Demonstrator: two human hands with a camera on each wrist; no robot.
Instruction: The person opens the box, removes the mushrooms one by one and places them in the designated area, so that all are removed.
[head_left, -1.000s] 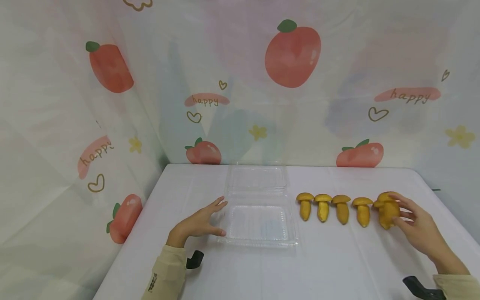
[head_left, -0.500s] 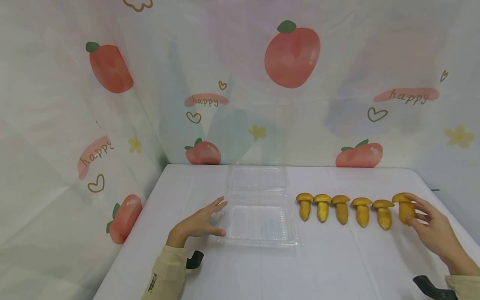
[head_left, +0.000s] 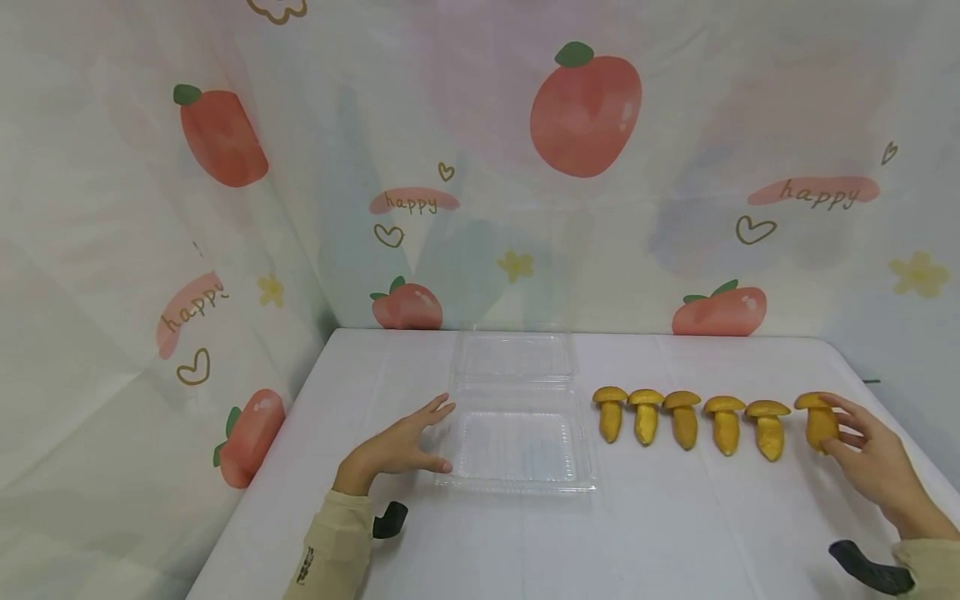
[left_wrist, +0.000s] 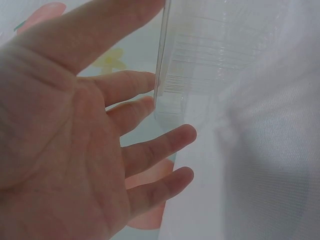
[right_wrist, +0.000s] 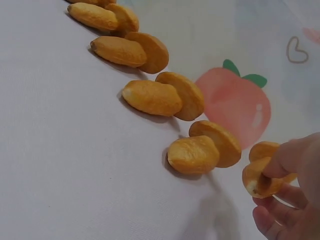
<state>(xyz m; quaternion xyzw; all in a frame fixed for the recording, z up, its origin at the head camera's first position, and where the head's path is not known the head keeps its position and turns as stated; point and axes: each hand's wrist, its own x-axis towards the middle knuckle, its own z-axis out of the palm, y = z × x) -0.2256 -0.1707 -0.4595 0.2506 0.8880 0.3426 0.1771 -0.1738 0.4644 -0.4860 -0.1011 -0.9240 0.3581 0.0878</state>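
At the right end of a row of yellow-brown mushrooms (head_left: 725,425), my right hand (head_left: 873,458) pinches the last mushroom (head_left: 822,423) between thumb and fingers. The right wrist view shows the thumb pressed on the stem of that mushroom (right_wrist: 257,181), with the fingers beneath. My left hand (head_left: 397,442) has its fingers spread at the left side of a clear plastic box (head_left: 517,482). In the left wrist view, fingertips of the left hand (left_wrist: 90,130) reach the edge of the clear box (left_wrist: 215,55); whether they all touch it is hard to tell.
The box's lid (head_left: 513,357) lies opened back toward the wall. A white cloth covers the table (head_left: 637,533). Behind and to the left hang printed curtains (head_left: 480,125) with red fruit. A black strap piece (head_left: 870,569) shows by the right wrist, another (head_left: 390,520) by the left.
My right hand has moved to the right with the last mushroom, drawing it away from its neighbour, and then slightly lower. The left hand and the box have stayed put.
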